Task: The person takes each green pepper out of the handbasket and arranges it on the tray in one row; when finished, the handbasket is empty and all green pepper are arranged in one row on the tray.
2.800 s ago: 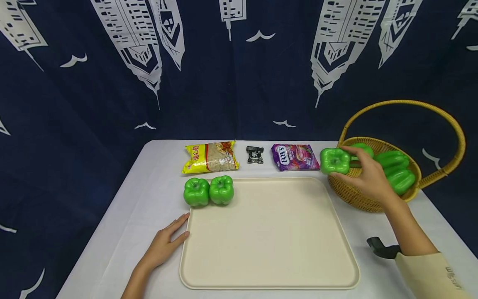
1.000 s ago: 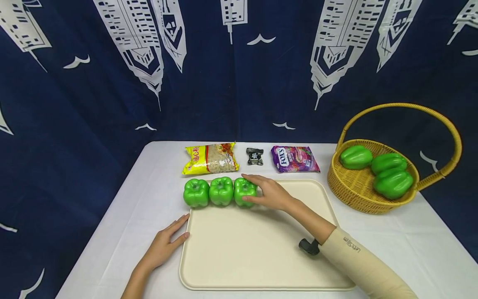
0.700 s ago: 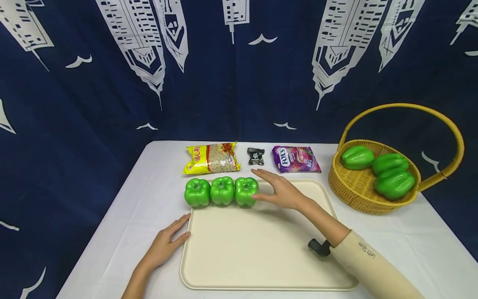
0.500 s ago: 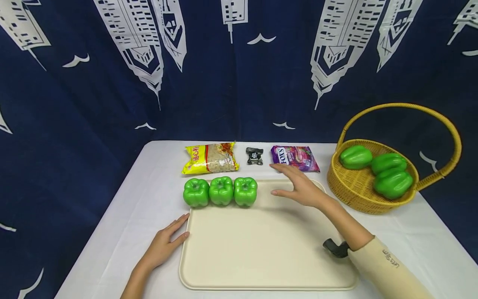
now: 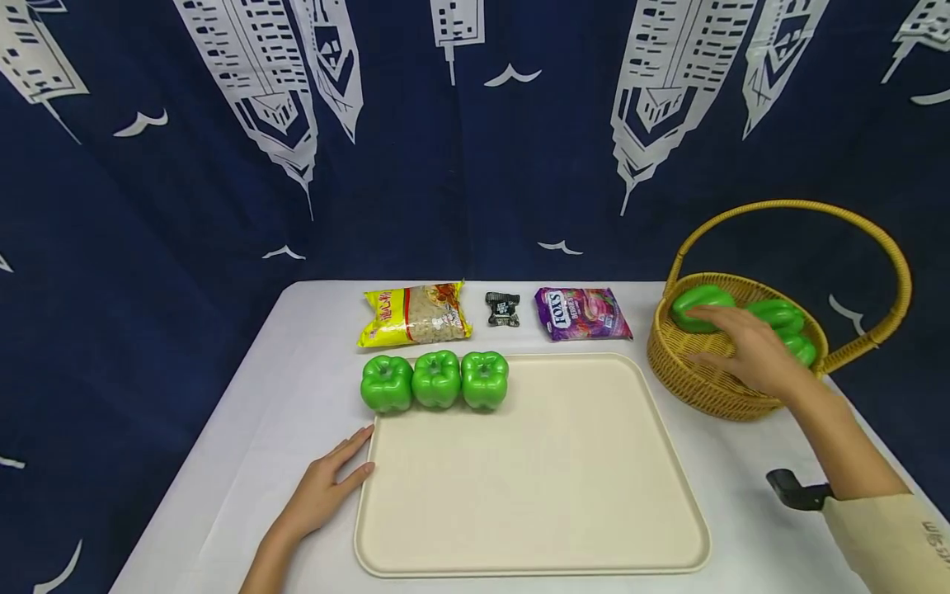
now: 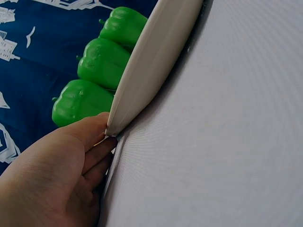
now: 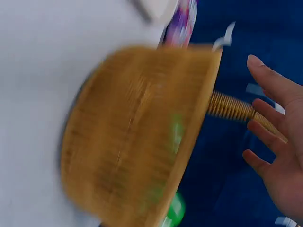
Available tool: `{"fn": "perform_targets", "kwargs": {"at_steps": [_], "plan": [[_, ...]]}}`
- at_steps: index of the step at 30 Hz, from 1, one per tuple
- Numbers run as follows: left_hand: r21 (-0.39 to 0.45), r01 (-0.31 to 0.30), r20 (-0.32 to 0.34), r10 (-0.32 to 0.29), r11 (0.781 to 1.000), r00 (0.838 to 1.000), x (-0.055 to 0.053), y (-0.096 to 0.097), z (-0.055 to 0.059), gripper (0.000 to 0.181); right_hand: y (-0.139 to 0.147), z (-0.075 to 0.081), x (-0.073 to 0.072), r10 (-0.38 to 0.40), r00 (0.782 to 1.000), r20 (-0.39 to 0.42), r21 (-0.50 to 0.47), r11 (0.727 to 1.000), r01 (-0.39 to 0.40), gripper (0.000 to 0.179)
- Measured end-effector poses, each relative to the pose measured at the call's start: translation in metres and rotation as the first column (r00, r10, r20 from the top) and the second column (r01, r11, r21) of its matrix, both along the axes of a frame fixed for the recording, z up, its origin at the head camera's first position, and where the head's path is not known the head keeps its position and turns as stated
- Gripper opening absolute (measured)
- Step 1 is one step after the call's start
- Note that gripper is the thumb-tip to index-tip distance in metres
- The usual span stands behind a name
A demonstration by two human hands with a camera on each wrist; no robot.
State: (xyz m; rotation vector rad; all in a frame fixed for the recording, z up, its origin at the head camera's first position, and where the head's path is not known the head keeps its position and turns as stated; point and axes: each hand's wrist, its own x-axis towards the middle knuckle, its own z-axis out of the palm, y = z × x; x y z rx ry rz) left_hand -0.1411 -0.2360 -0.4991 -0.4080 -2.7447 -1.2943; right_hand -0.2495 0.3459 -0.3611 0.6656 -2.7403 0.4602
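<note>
Forward-left of the nearer right hand (image 5: 750, 350), spread and empty, the leftmost pepper (image 5: 701, 295) is held crosswise in the basket (image 5: 684, 384), the tray (image 5: 534, 478) being touched by the unclenched left hand (image 5: 322, 488).

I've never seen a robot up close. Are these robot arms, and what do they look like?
No, they're a person's. The right arm wears a beige sleeve with dark lettering, hard to read here; a black fitting sticks out near its cuff. The left forearm is bare where visible. Left grip and right grip are ungloved human hands. No cables show.
</note>
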Motion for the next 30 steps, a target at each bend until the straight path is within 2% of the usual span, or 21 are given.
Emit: {"fn": "perform_targets", "kwargs": {"at_steps": [6, 10, 13, 18, 30], "plan": [[-0.004, -0.004, 0.001, 0.004, 1.000, 1.000, 0.000, -0.001, 0.000, 0.055, 0.051, 0.000, -0.004, -0.104, 0.993, 0.056, 0.047, 0.994, 0.101, 0.070], [0.006, -0.002, 0.007, 0.002, 1.000, 1.000, 0.001, 0.000, 0.002, 0.055, 0.070, -0.002, -0.006, -0.176, 0.978, 0.109, 0.100, 0.981, 0.166, 0.073], [0.012, -0.002, 0.010, 0.001, 1.000, 1.000, 0.001, 0.000, 0.002, 0.055, 0.080, -0.005, -0.007, -0.216, 0.969, 0.121, 0.177, 0.965, 0.193, 0.075], [0.006, -0.007, 0.006, 0.007, 1.000, 1.000, 0.001, 0.000, 0.002, 0.055, 0.093, -0.009, -0.008, -0.228, 0.965, 0.131, 0.272, 0.944, 0.186, 0.076], [0.007, -0.003, 0.000, 0.003, 1.000, 1.000, 0.001, 0.000, 0.000, 0.055, 0.101, -0.012, -0.017, -0.222, 0.954, 0.202, 0.367, 0.920, 0.137, 0.078]]}}
